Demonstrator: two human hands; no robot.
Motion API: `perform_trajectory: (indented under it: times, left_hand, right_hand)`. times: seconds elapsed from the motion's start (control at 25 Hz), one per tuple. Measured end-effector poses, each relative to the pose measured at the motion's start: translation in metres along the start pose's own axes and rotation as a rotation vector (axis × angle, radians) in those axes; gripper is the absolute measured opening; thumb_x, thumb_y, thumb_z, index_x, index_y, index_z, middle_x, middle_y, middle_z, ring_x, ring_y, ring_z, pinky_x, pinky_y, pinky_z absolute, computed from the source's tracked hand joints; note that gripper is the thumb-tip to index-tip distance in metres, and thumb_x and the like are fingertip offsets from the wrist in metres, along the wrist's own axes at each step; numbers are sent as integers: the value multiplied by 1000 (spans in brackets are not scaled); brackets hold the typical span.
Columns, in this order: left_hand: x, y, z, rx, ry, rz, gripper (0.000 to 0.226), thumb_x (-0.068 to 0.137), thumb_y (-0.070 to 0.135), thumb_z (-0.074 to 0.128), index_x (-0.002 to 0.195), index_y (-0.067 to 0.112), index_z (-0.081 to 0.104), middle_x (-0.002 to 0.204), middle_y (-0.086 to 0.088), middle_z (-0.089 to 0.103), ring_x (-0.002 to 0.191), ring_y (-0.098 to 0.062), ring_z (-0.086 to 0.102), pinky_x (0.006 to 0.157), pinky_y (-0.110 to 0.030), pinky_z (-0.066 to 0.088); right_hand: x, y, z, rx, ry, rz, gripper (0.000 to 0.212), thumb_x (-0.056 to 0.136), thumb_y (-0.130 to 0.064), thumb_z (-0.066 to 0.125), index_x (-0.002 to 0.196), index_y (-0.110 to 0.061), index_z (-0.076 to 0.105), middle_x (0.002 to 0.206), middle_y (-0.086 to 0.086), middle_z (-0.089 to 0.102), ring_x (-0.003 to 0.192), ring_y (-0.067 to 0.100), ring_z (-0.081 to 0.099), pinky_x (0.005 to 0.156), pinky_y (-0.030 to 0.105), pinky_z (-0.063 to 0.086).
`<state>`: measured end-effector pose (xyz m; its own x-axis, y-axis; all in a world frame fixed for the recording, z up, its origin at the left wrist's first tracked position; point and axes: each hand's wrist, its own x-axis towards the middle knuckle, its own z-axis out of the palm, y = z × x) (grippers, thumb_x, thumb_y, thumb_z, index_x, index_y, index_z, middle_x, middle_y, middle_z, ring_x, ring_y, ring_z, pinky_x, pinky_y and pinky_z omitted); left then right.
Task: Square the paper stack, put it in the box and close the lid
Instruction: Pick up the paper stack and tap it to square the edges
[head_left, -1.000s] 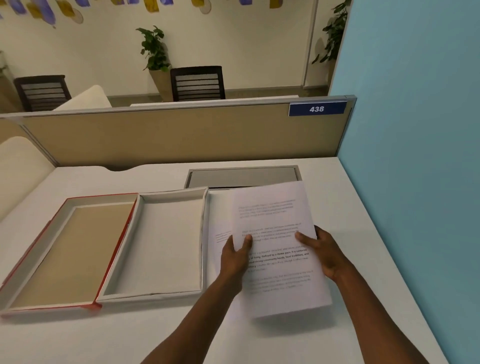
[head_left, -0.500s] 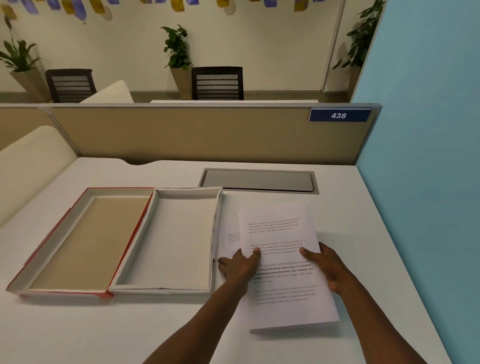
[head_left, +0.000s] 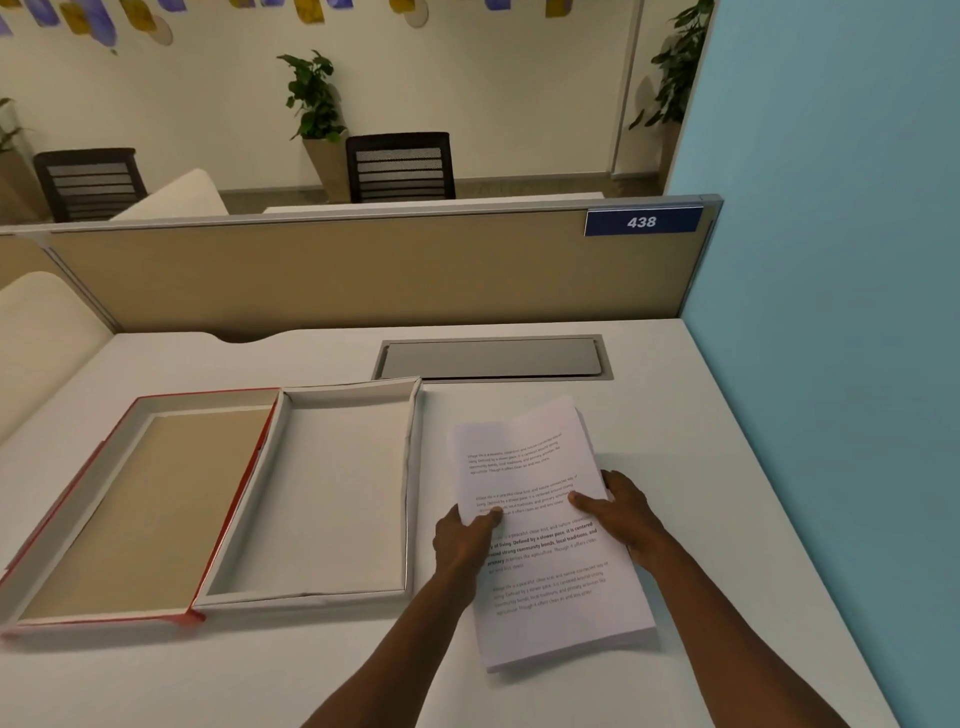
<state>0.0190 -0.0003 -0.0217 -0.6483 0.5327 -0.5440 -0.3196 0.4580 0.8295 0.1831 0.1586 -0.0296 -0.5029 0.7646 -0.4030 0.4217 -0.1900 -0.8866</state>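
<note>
A stack of white printed paper (head_left: 550, 582) lies on the desk to the right of the box, turned slightly clockwise, with a few sheet edges fanned out along its far right side. My left hand (head_left: 462, 540) grips its left edge, thumb on top. My right hand (head_left: 623, 512) holds the right edge, thumb on the top sheet. The open box tray (head_left: 410, 467), white inside, stands empty just left of the stack. Its red-edged lid (head_left: 67, 519) lies open and flat on the tray's left, brown inside facing up.
A grey cable hatch (head_left: 493, 358) is set in the white desk (head_left: 701, 441) behind the paper. A tan partition (head_left: 363, 270) closes the back; a blue wall (head_left: 831, 312) bounds the right. A cream chair back (head_left: 36, 332) stands at the left.
The lifted top sheets have come down onto the pile, the sheet that stuck out on the left is gathered in, and both hands now hold the stack's side edges.
</note>
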Motion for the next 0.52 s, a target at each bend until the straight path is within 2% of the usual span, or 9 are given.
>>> perform_trajectory:
  times: [0.16, 0.32, 0.52]
  left_hand:
    - [1, 2, 1, -51, -43, -19, 29, 95, 30, 70, 121, 24, 60, 116, -7, 75, 94, -30, 75, 89, -51, 63]
    - [6, 3, 0, -109, -76, -71, 33, 94, 30, 70, 124, 23, 59, 116, -7, 74, 98, -33, 73, 92, -56, 60]
    - [9, 3, -1, -112, -131, -84, 31, 98, 28, 66, 127, 21, 58, 117, -9, 74, 100, -34, 73, 91, -58, 60]
  right_hand:
    - [0, -3, 2, -155, 9, -3, 66, 87, -39, 74, 143, -15, 49, 137, 9, 61, 112, 29, 65, 95, 44, 55]
    - [-4, -1, 0, -132, 16, -10, 50, 91, -37, 70, 136, -20, 56, 129, 8, 67, 103, 26, 69, 88, 40, 57]
    - [-10, 3, -1, -84, 51, -16, 47, 89, -37, 73, 131, -20, 60, 121, 4, 70, 99, 23, 70, 83, 38, 58]
